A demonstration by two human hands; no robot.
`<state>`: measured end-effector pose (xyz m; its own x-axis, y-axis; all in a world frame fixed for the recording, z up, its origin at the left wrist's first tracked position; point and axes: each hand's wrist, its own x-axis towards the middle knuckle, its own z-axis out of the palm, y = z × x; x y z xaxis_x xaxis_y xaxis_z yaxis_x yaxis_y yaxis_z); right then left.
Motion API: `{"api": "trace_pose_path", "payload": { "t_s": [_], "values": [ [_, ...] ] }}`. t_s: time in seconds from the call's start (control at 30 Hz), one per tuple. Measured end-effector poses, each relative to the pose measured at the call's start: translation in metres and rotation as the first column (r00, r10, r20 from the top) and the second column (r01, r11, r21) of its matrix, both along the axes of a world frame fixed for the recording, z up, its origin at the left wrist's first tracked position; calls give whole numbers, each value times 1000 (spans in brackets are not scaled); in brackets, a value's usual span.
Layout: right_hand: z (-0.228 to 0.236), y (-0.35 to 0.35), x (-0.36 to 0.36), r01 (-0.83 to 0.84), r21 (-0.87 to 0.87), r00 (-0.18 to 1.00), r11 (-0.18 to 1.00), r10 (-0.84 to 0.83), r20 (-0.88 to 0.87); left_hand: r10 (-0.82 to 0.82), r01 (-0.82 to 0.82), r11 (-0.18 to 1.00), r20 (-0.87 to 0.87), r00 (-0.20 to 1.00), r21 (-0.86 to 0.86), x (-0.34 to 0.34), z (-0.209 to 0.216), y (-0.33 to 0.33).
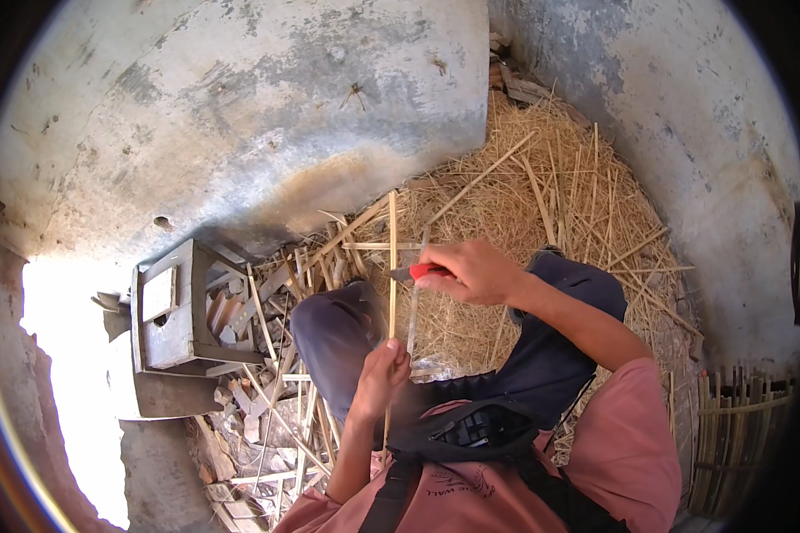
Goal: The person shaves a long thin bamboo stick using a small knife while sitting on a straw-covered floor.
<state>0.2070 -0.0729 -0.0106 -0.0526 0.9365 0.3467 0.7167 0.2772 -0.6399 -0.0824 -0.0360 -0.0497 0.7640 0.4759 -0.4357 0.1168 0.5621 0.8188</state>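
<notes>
Two hands at work, one long pale strip (pixel 393 231) between them. Strip is off the floor, held in front of the seated person, left of the body's midline; its long axis runs roughly away from the torso, far end pointing to the wall-side edge of the floor.

Left hand (pixel 384 377): nearer the torso, fingers closed on the strip, thumb along it. Right hand (pixel 473 271): farther out, fingers curled round the red-handled knife (pixel 427 271), no visible gap.

Key relation: the strip lies left of the right fingers; the blade (pixel 401 274) points left, crosswise to its axis, beyond the left fist. Blade overlaps strip in view; contact and depth cannot be told. Left hand holds the strip, yet the right hand's blade is nearest the section in question.

Obstacles: a blurred pale sliver (pixel 413 306) lies just right of the strip, under the blade side; attachment unclear. The left knee (pixel 329 315) is close on the left.

Surroundings: shavings (pixel 507 209) toward the floor's far edge; rubble (pixel 258 417) and a wooden box (pixel 173 306) along its left edge; a stick bundle (pixel 742 426) by its near right corner.
</notes>
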Motion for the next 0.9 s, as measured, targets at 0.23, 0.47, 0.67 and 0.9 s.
{"api": "trace_pose_path", "payload": {
  "t_s": [0.23,0.47,0.67,0.9],
  "values": [
    [-22,0,-31,-68,-2,997,998,68,24,32,-26,998,116,993,-54,4,2,-1],
    [-21,-3,-37,-68,-17,997,998,67,-44,82,-82,987,4,997,135,7,-7,-7],
    [-17,-5,-38,-34,-53,999,998,32,-33,186,-99,876,-142,972,471,12,-10,-12],
    [-22,-3,-40,-3,-42,1000,999,3,10,265,-28,690,-217,940,723,20,9,-16]
  ]
}}
